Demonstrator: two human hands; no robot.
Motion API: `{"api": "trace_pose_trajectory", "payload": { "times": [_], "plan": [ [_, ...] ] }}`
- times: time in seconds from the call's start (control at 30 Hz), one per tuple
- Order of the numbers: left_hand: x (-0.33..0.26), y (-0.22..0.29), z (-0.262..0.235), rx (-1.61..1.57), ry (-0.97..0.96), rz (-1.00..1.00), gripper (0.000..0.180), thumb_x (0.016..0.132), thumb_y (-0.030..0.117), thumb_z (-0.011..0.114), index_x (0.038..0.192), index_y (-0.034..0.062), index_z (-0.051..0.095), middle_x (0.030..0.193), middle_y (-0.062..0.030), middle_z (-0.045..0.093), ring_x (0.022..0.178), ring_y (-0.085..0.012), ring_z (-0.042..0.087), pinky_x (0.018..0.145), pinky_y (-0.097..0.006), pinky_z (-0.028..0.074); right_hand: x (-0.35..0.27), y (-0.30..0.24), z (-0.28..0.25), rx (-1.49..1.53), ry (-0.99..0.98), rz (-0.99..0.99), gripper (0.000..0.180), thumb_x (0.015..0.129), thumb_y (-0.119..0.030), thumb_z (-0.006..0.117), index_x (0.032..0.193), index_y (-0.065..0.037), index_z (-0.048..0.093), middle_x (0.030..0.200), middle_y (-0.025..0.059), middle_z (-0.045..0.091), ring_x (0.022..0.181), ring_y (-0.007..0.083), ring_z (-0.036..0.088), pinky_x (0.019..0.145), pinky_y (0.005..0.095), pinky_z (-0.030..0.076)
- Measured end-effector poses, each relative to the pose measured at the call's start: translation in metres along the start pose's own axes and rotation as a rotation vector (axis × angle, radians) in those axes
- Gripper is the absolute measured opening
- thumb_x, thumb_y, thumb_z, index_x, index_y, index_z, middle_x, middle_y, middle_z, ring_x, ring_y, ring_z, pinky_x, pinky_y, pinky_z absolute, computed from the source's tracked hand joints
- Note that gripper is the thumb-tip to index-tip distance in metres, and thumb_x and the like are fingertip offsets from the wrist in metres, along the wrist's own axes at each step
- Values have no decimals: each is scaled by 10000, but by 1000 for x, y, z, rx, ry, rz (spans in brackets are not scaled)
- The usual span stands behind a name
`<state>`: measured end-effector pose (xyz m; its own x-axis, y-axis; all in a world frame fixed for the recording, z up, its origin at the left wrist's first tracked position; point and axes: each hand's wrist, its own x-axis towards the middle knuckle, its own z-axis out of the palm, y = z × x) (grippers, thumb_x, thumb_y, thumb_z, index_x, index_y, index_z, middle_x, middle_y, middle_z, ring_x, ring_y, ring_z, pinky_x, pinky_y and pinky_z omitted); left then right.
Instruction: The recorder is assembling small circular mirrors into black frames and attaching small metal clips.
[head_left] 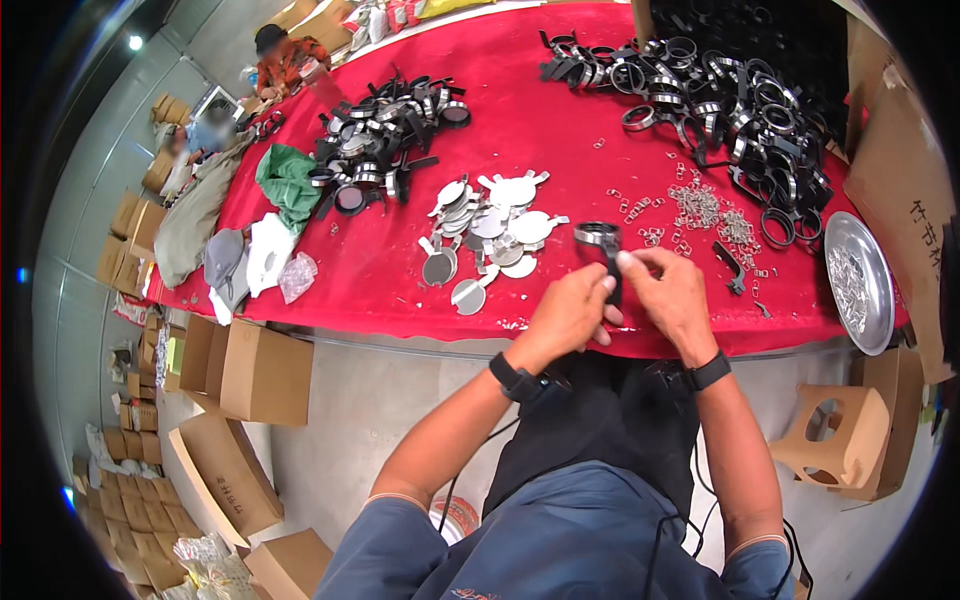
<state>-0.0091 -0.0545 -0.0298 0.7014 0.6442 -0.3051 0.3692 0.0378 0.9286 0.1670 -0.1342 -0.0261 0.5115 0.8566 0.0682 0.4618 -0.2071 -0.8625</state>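
Note:
Over the table's near edge, my left hand (568,312) is closed around the black handle of a metal-ringed part (598,236), whose ring points away from me. My right hand (668,296) is closed at the same handle, its thumb pressed close below the ring. Any small piece between the right fingers is hidden. Left of my hands lies a pile of flat round silver discs with tabs (512,228). To the right, small metal clips (697,205) are scattered beside a loose black handle piece (732,268).
A red cloth (520,110) covers the table. Black ringed parts lie heaped at the back left (385,135) and right (770,130). A metal tray (858,285) sits at the right edge. Cardboard boxes (265,372) and a tan stool (835,430) stand below. Another person (288,62) sits far left.

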Motion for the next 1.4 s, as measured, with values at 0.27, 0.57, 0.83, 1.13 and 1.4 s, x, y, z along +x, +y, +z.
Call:
{"api": "trace_pose_trajectory", "payload": {
  "times": [0.27, 0.57, 0.83, 1.13, 1.4],
  "plan": [
    [-9, -18, -61, 771, 552, 387, 249, 1026, 268, 762, 981, 34, 833, 850, -239, 764, 816, -428, 771, 762, -520, 596, -15, -2, 27, -46, 97, 58, 391, 966, -329, 851, 1085, 42, 813, 903, 204, 802, 836, 336, 793, 795, 453, 607],
    [43, -14, -141, 1027, 484, 340, 441, 908, 312, 906, 1267, 64, 841, 1131, -234, 763, 1035, -438, 756, 939, -541, 602, -22, 7, 27, -110, 191, -91, 332, 957, -267, 870, 1083, 26, 776, 912, 183, 758, 836, 361, 753, 766, 482, 577],
    [42, -6, -140, 849, 452, 322, 395, 882, 253, 925, 1208, 39, 866, 990, -233, 816, 942, -409, 782, 891, -510, 598, -25, 16, 18, -68, 244, -143, 330, 953, -217, 869, 1159, 19, 767, 976, 181, 763, 883, 359, 749, 805, 479, 582],
    [19, 24, -115, -121, 306, 142, 179, 1105, 190, 763, 1189, 52, 684, 820, -30, 734, 707, -82, 711, 614, -230, 547, -13, -31, 11, 176, 103, -141, 328, 984, -144, 826, 1272, 5, 779, 1021, 124, 795, 889, 201, 749, 822, 350, 596],
    [18, 18, -57, -537, 112, 253, 220, 1129, 212, 746, 1260, 53, 670, 1007, -36, 770, 799, -89, 738, 611, -242, 580, -9, -37, 27, 837, -172, 144, 331, 1056, -150, 798, 1330, 31, 760, 1124, 103, 820, 927, 170, 784, 777, 321, 635]
  ]
}}
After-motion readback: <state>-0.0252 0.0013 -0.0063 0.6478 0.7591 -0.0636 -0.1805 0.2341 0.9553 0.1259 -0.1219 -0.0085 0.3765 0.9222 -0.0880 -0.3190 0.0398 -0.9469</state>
